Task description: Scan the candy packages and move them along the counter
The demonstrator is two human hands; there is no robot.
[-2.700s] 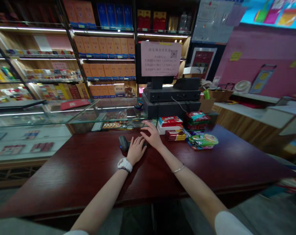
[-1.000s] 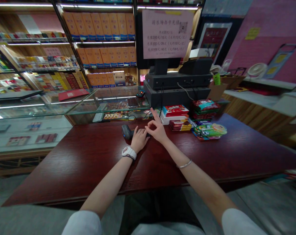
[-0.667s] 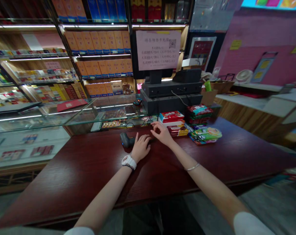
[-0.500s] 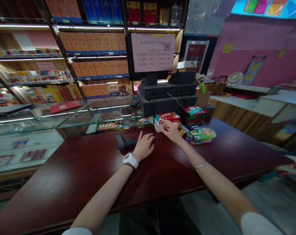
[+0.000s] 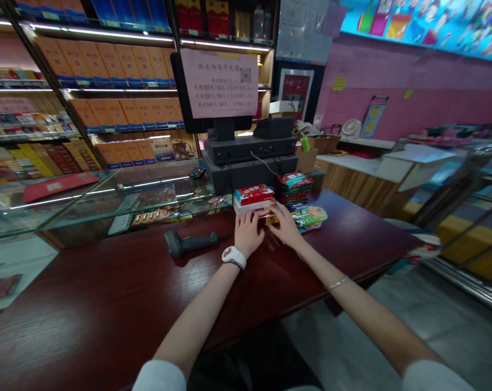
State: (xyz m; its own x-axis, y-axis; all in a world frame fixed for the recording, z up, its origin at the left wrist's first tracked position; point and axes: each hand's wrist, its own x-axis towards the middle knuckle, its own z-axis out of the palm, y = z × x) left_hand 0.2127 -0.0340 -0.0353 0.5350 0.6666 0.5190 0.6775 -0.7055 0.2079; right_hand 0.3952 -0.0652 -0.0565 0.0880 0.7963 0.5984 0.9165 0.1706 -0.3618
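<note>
My left hand (image 5: 248, 233), with a white watch at the wrist, lies at the near side of a stack of red and white boxes (image 5: 254, 194). Its fingers are spread and the fingertips reach the lowest box. My right hand (image 5: 285, 225) is at the right end of the same stack, fingers apart, near a yellow packet (image 5: 272, 218) partly hidden behind it. Just right of that hand lie green snack packets (image 5: 312, 216). Dark red packets (image 5: 295, 184) are piled behind them. A black barcode scanner (image 5: 189, 243) rests on the table left of my left hand.
Behind the stack stands a black cash register (image 5: 250, 149) with a paper sign (image 5: 221, 84) on its screen. A glass display case (image 5: 148, 190) borders the wooden table (image 5: 107, 304) at the back left. Shelves of orange boxes (image 5: 119, 62) rise behind.
My left hand has moved from beside the scanner to the front of the box stack. My right hand has shifted to the stack's right end. The view has turned right.
</note>
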